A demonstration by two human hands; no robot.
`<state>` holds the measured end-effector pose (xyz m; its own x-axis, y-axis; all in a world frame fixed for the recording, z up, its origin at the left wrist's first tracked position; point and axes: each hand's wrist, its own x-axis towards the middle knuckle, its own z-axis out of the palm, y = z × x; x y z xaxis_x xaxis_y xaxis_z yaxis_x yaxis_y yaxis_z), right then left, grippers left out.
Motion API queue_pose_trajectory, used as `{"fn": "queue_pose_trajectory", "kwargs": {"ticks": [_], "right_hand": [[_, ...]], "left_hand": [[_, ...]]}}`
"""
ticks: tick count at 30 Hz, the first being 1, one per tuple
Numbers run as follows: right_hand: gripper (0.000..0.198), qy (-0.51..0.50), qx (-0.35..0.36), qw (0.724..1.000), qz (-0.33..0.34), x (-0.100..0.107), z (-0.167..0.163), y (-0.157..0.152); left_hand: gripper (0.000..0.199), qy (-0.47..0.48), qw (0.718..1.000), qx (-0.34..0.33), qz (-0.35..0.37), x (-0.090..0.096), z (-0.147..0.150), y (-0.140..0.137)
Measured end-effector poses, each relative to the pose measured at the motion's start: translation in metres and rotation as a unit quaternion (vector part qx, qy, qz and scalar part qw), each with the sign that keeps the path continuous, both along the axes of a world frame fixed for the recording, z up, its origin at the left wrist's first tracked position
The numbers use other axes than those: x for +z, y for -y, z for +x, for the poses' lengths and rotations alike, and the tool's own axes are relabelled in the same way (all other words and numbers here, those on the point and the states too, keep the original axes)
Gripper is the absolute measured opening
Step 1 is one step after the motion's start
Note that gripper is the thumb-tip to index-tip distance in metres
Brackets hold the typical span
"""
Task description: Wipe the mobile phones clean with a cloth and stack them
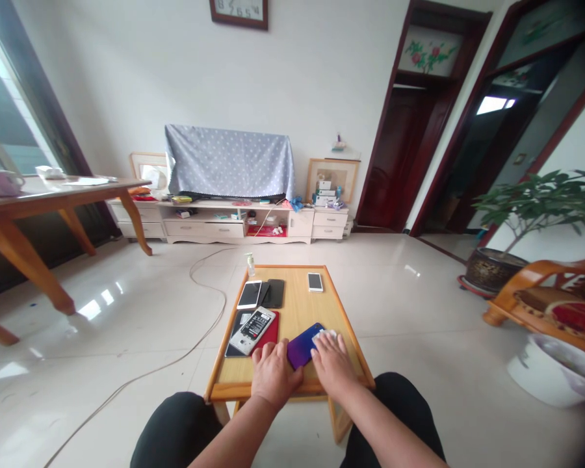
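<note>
The blue-purple smartphone [302,348] lies back up and slanted near the close edge of the wooden worktop [299,302], between the person's two hands. The left hand [275,372] is at its lower left: the fingers [269,349] are bent, the thumb reaches to the phone's near end, and I cannot tell how firmly they grip it. The right hand [332,364] lies over the phone's far right part, fingers nearly straight and a little spread, on a crumpled white wipe [316,337]; the palm side is hidden.

Just left of the left hand, a white phone with its back off [255,330] lies tilted across a red phone or case [273,333] and a dark flat device [234,348]. Beyond these, a white-framed phone with a dark screen [249,295] lies beside a black phone [275,294]. Another white phone [314,282] lies apart, toward the far right corner. A clear pump bottle [250,264] stands at the far left corner.
</note>
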<state>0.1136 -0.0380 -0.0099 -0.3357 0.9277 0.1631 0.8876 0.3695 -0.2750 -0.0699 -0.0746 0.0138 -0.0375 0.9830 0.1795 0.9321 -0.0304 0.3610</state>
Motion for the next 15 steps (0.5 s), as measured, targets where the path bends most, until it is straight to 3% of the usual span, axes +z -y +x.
{"fn": "queue_pose_trajectory", "kwargs": {"ticks": [3, 5, 12, 15], "right_hand": [[0.051, -0.036, 0.108, 0.994, -0.006, -0.004, -0.017, 0.014], [0.050, -0.049, 0.135, 0.990, -0.019, -0.002, -0.023, 0.013], [0.046, -0.030, 0.013, 0.999, -0.028, 0.017, -0.025, -0.040], [0.046, -0.048, 0.080, 0.995, -0.018, 0.019, -0.045, -0.036]], "left_hand": [[0.055, 0.002, 1.000, -0.006, -0.011, 0.000, -0.001, 0.000], [0.055, 0.004, 1.000, -0.007, -0.011, 0.001, 0.000, 0.000], [0.060, 0.006, 1.000, 0.002, 0.007, 0.006, 0.000, 0.004], [0.058, 0.021, 1.000, -0.003, 0.011, 0.007, 0.000, 0.006]]}}
